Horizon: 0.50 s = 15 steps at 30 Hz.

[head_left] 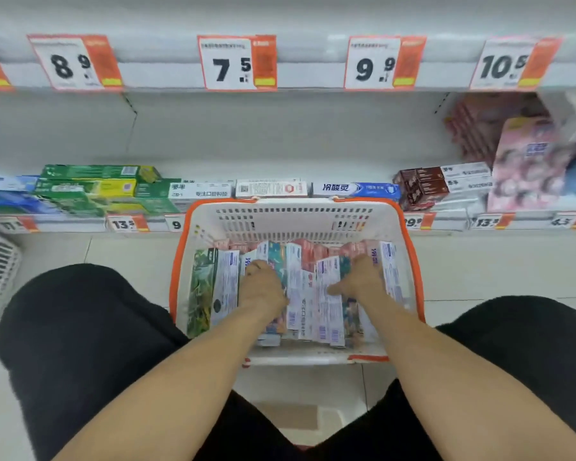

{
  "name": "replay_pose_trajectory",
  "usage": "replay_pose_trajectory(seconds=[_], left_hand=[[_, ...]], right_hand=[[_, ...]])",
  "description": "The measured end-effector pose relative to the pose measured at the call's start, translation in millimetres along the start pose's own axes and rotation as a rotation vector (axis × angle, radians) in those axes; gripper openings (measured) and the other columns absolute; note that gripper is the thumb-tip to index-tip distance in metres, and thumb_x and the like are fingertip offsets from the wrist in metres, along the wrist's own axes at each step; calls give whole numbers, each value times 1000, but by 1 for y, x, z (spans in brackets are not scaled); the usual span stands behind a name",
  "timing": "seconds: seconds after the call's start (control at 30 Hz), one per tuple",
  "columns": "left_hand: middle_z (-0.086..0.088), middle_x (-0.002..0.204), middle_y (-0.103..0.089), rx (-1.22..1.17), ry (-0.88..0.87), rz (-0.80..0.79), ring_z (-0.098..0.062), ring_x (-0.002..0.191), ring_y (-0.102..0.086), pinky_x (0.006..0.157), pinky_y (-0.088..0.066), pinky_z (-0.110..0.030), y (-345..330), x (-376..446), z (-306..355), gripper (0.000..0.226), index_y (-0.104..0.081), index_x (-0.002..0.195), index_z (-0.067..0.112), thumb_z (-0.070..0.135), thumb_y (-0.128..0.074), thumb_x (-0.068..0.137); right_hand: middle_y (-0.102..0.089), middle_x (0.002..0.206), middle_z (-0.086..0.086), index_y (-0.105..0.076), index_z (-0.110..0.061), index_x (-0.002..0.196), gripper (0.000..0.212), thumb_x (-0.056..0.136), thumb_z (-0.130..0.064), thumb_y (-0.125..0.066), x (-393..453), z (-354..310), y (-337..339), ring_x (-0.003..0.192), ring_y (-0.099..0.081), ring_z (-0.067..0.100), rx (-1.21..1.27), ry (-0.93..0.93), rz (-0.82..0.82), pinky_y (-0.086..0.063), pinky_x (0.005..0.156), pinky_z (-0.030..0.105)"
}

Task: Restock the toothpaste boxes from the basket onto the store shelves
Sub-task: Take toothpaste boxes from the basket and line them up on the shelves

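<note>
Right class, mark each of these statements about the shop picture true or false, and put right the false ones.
1. Both hands are inside the basket. True: the left hand and the right hand are down among the toothpaste boxes.
2. The basket is empty. False: it holds many boxes, standing on edge.
3. The basket rim is orange. True.
4. The price tag straight above the basket reads 13.5. False: it reads 7.5.
5. Green boxes lie on the shelf to the left of the basket. True.
</note>
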<state>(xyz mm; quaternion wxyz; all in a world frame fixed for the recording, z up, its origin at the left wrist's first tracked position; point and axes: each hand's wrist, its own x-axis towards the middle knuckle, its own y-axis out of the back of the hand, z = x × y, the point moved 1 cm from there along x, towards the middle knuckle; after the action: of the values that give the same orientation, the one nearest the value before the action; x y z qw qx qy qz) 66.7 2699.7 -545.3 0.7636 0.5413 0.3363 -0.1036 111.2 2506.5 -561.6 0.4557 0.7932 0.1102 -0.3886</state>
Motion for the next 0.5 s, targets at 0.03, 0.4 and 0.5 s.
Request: replay_pose_trajectory(seconds=[0.03,0.4,0.5], left_hand=[[-24,143,-37,-40,0,-2,-30,130,-45,102,-46,-33,0,-1,0,93,-19,147,-11,39,-71,88],[1,64,-46,-429,58,-6,-10,52,-44,41,-30,-22,3,-37,-25,47,-44,68,14,36,-84,76],[0,59,-49,-562,82,-18,-12,50,-47,42,-34,-22,14,-44,-23,44,-47,65,13,32,-86,72]], right_hand=[[-51,139,16,-29,0,147,117,58,-36,-95,-3,6,-10,130,-51,31,36,-47,-32,-51,101,41],[-40,151,22,-10,4,153,135,58,-36,-96,-39,23,-46,139,-41,37,187,-104,-111,-40,112,42],[-58,131,21,-39,2,137,103,57,-28,-97,-52,6,-30,114,-62,35,248,-126,-231,-56,93,47]])
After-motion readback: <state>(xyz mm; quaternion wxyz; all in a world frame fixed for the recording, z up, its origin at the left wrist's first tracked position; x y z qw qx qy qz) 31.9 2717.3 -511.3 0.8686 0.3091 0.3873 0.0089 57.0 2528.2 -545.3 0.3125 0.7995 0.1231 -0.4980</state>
